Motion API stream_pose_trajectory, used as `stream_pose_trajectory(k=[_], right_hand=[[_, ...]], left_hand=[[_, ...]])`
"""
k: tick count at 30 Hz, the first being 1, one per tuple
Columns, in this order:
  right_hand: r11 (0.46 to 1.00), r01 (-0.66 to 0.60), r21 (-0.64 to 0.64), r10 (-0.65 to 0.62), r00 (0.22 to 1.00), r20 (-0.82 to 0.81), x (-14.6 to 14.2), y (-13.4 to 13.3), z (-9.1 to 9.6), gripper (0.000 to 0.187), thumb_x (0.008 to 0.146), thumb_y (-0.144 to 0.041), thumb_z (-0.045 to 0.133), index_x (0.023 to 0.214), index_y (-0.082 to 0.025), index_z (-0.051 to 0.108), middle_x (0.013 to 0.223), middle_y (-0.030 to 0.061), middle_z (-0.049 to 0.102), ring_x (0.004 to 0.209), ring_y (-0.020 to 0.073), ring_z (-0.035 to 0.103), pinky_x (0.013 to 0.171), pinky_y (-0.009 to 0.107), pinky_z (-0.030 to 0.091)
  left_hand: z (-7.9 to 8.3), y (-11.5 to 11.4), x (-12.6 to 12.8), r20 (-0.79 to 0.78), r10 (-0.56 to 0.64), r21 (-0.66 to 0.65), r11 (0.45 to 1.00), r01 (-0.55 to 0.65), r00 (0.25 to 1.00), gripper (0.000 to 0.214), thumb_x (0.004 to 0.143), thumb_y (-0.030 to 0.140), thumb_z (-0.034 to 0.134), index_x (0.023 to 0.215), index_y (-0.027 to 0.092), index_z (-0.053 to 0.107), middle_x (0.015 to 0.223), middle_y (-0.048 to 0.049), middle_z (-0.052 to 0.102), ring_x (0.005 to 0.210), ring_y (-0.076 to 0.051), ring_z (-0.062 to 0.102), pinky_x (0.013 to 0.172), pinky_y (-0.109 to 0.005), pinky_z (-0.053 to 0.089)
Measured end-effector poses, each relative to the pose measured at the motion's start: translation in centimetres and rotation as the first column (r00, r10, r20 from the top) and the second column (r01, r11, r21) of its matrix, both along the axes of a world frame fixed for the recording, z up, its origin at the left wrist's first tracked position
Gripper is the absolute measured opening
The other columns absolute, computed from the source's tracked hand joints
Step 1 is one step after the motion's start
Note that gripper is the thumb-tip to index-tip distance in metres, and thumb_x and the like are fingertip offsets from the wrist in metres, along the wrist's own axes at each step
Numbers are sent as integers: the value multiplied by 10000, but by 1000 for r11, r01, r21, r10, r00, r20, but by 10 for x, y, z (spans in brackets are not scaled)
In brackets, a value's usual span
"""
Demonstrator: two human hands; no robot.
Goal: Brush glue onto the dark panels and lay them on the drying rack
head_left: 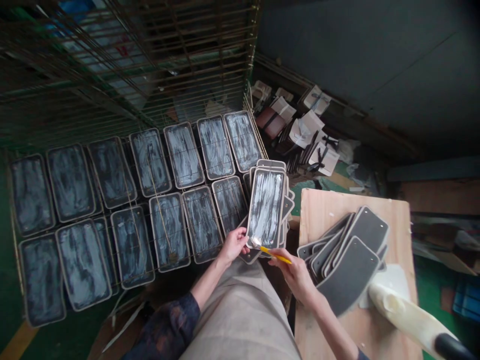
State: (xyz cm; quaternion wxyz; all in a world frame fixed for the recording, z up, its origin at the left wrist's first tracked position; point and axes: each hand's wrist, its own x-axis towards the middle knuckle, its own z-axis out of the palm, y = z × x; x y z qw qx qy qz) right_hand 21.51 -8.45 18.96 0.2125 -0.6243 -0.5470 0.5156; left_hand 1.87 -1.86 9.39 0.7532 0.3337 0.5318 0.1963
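A dark rectangular panel (267, 205) with rounded corners and a pale rim lies on top of a stack, its face streaked with white coating. The fingers of my left hand (236, 245) are closed on its lower left corner. In my right hand (294, 274) is a brush with a yellow handle (276, 255), gripped between thumb and fingers. Its whitish bristles touch the panel's lower edge. Beneath, the stacked panels (288, 206) sit unevenly, with corners poking out at several angles.
Several white-streaked panels (152, 162) lie in two rows on a wire rack (250, 95) to the left. At right, a wooden table (318, 202) bears uncoated grey panels (348, 275) and a cream-coloured container with a black end (408, 312). Strapped bundles (305, 127) stand behind.
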Motion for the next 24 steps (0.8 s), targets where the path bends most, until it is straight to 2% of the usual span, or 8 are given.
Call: stream_pose_trajectory(k=[5, 9, 13, 18, 21, 24], right_hand=[[992, 118, -40, -118, 993, 3, 27, -3, -5, 239, 963, -360, 418, 1098, -217, 554, 775, 13, 672, 741, 177, 672, 698, 282, 546], [980, 174, 93, -182, 979, 86, 46, 13, -9, 248, 962, -351, 416, 1115, -213, 554, 820, 30, 681, 770, 186, 679, 733, 306, 555], [942, 153, 299, -213, 961, 178, 50, 51, -12, 248, 957, -332, 429, 1140, -218, 551, 876, 35, 683, 812, 187, 683, 756, 311, 546], [867, 150, 475, -265, 946, 186, 51, 110, -18, 249, 959, -318, 429, 1157, -225, 548, 993, 53, 676, 842, 172, 675, 746, 293, 532], [837, 100, 537, -277, 925, 260, 55, 139, -27, 254, 961, -327, 424, 1150, -224, 558, 997, 61, 680, 820, 176, 669, 726, 293, 517], [851, 41, 524, -246, 912, 327, 59, 148, -34, 252, 965, -328, 407, 1134, -219, 560, 961, 62, 687, 791, 182, 665, 692, 288, 504]], left_hand=[[0, 0, 1, -18, 12, 7, 1000, -12, 1000, 333, 777, 357, 596, 980, 95, 578, 583, 17, 580, 433, -97, 575, 376, -159, 402], [-2, 1, 1, -32, -4, 20, 1000, 5, 999, 322, 774, 351, 595, 972, 97, 585, 565, 30, 561, 414, -92, 562, 358, -155, 387], [-3, 1, 3, -60, -7, 18, 1000, 8, 998, 326, 768, 362, 606, 962, 102, 585, 549, 39, 546, 405, -94, 559, 350, -155, 381], [-4, 0, 5, -74, -4, 21, 1000, 5, 997, 314, 781, 352, 586, 976, 107, 560, 554, 46, 535, 415, -103, 570, 348, -157, 380], [-3, 0, 7, -70, 0, 10, 1000, 0, 998, 316, 781, 358, 586, 971, 109, 550, 567, 47, 535, 415, -100, 569, 349, -158, 383], [-1, 0, 8, -58, 12, 0, 1000, -12, 998, 329, 778, 383, 595, 965, 116, 553, 577, 44, 540, 422, -102, 574, 356, -160, 392]])
